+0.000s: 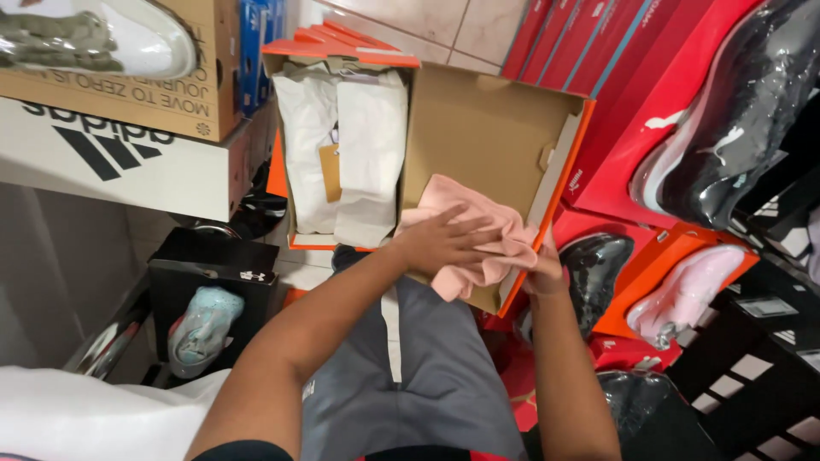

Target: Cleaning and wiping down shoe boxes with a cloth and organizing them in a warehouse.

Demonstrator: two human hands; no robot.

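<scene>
Left hand (448,241) lies flat and open, fingers spread, pressing on a pink cloth (478,243) inside the upturned lid of a shoe box (478,128). Right hand (544,271) sits just beside it, its grip closed around the orange outer rim of the lid, with the cloth's edge touching the thumb — whether any cloth is pinched too, I cannot tell. Beyond the left hand, in the other half of the box, white wrapping paper (342,145) lies bundled with a tan tag. Below both hands are the person's grey shorts (418,376). To the right of the right hand, a wrapped pink shoe (683,294) and a black one (743,111) rest on red boxes (615,111). To do this well, I judge, the flat palm should pin the cloth evenly while the other hand steadies the rim — otherwise the lid may tip.
</scene>
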